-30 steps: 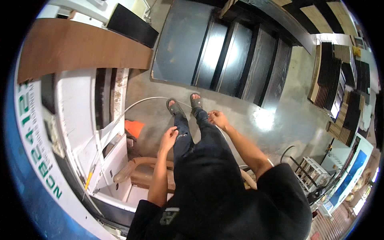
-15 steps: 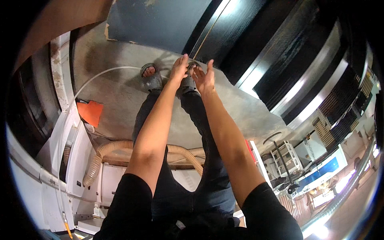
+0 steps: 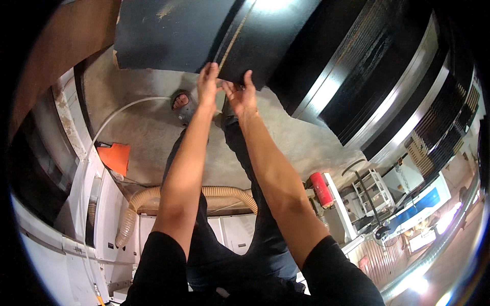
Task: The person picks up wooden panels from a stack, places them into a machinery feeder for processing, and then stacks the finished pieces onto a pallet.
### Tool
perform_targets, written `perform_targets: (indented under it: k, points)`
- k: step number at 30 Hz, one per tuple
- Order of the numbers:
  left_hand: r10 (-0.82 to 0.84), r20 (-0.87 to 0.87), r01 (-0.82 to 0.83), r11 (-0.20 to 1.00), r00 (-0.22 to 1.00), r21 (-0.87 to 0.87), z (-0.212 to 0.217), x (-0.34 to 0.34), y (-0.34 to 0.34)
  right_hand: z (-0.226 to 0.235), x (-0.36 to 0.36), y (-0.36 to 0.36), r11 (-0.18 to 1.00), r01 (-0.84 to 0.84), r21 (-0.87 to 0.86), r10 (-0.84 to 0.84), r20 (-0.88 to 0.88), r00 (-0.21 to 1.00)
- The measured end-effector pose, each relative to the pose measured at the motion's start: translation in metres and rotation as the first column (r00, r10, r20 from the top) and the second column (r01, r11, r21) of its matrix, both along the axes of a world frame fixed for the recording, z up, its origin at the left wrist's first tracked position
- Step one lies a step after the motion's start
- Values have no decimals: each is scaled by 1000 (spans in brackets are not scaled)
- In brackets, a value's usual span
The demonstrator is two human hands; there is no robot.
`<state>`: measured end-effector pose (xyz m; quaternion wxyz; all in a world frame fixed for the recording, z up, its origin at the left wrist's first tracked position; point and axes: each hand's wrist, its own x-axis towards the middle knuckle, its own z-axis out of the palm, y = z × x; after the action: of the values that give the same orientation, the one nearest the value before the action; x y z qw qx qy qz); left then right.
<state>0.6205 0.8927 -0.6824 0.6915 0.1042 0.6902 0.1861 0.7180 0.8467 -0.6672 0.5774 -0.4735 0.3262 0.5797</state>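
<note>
A long black board (image 3: 251, 53) with a pale strip along its left edge lies on a stack of dark boards. At its near left corner is my left hand (image 3: 206, 92), fingers stretched out and the fingertips against the edge. Just to the right, my right hand (image 3: 244, 99) is open at the near end, its thumb raised over the board and its fingers spread toward the left hand. Whether either hand bears on the board I cannot tell. A dark grey panel (image 3: 163, 41) lies to the left of the board.
More black boards (image 3: 377, 76) lie stacked to the right. My sandalled foot (image 3: 182, 104) stands on the concrete floor by a thin white hose (image 3: 120, 107). Behind my legs runs a ribbed beige duct (image 3: 145, 196). An orange sheet (image 3: 115, 158) and a red cylinder (image 3: 321, 188) are on either side.
Both hands have moved from above the floor to the near end of the black board. The view has shifted, bringing the boards nearer and the red cylinder into sight.
</note>
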Motion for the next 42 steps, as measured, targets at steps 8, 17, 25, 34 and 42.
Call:
perform_targets:
  k: [8, 17, 25, 34, 42]
  points:
    - [-529, -483, 701, 642, 698, 310, 0, -1, 43, -33, 20, -21, 883, -31, -469, 263, 437, 860]
    - [-573, -527, 760, 597, 628, 256, 1, 12, 37, -24, 42, -28, 749, -402, -528, 654, 488, 578]
    - [-596, -494, 764, 584, 633, 275, 4, -35, -3, -22, 19, -71, 721, -462, -517, 693, 524, 496]
    - [-733, -204, 751, 659, 649, 18, -13, -82, -24, -21, 37, -97, 692, -611, -384, 714, 236, 659]
    - [-779, -245, 809, 586, 577, 42, 96, -46, 20, 61, 22, -108, 675, -679, -288, 732, 374, 569]
